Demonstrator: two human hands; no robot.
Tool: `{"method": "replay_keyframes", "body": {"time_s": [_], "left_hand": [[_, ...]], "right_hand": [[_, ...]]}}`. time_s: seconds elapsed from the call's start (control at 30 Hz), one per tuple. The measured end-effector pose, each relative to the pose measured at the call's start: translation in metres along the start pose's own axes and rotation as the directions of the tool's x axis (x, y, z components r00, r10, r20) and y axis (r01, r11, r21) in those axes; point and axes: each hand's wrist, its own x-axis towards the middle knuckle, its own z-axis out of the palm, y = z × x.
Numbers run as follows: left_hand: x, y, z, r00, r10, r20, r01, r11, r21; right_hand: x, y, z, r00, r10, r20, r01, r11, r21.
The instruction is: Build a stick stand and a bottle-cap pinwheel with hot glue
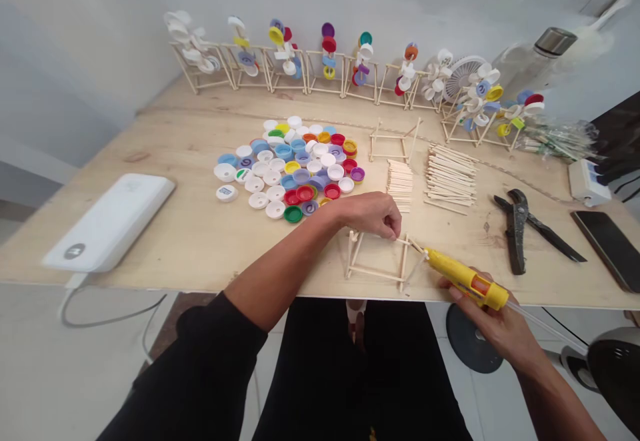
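Note:
My right hand (493,324) grips a yellow hot glue gun (457,274), its tip pointing left at the right upright of a small wooden stick frame (375,272). The frame stands near the table's front edge. Over its top, my left hand (377,216) is closed in a pinch on a thin wooden stick (403,241) that spans towards the right-hand corner by the glue gun's tip. My fingers hide the stick's left end. A clear glue stick (547,331) sticks out behind the gun.
Behind my left hand lie many bottle caps (300,168), short sticks (399,184), longer sticks (450,176) and another stick frame (393,144). Cutters (520,228) and a phone (607,244) are at right, a white power bank (113,221) at left. Finished cap wheels on frames (325,74) line the wall.

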Motion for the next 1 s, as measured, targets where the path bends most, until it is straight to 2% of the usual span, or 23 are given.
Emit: {"method": "replay_keyframes", "body": {"time_s": [0.23, 0.53, 1.0], "left_hand": [[0.0003, -0.0016, -0.0002, 1.0, 0.022, 0.019, -0.021, 0.998, -0.053], [-0.0001, -0.0023, 0.0014, 1.0, 0.007, 0.01, -0.006, 0.999, -0.044], [-0.0001, -0.0022, 0.0022, 1.0, 0.006, -0.008, -0.007, 0.999, -0.042]], "right_hand": [[0.0007, 0.0036, 0.0002, 1.0, 0.004, 0.001, -0.004, 1.0, 0.005], [0.0017, 0.0001, 0.0004, 1.0, -0.023, -0.014, 0.022, 0.999, -0.025], [0.0028, -0.0031, 0.0035, 1.0, 0.004, -0.026, -0.005, 1.0, -0.026]]}}
